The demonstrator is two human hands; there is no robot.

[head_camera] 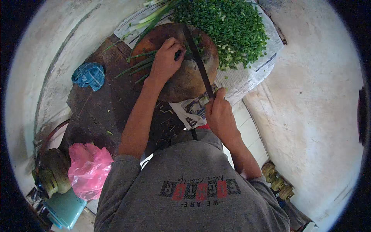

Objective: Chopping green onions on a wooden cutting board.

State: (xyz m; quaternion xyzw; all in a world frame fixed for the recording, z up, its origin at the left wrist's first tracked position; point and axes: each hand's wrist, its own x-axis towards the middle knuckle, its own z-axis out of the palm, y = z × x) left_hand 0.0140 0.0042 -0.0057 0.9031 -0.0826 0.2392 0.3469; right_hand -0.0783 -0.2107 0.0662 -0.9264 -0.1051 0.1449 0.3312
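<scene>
On a round wooden chopping board [182,84], my left hand [168,59] presses down a bunch of green scallion stalks [142,65], whose leaf ends stick out to the left. My right hand [219,116] grips the handle of a long dark knife [198,59]. Its blade slants across the right part of the board, just right of my left fingers. A large heap of chopped scallions [226,29] lies on newspaper [240,81] beyond and to the right of the board. More whole scallions [153,17] rest on paper at the back left.
The board stands on a dark wooden table [101,104] with scattered scraps. A crumpled blue cloth [88,76] lies at its left edge, and a pink plastic bag [89,169] is at the near left. Behind that stands a gas cylinder [53,171]. Pale walls [313,87] rise on both sides.
</scene>
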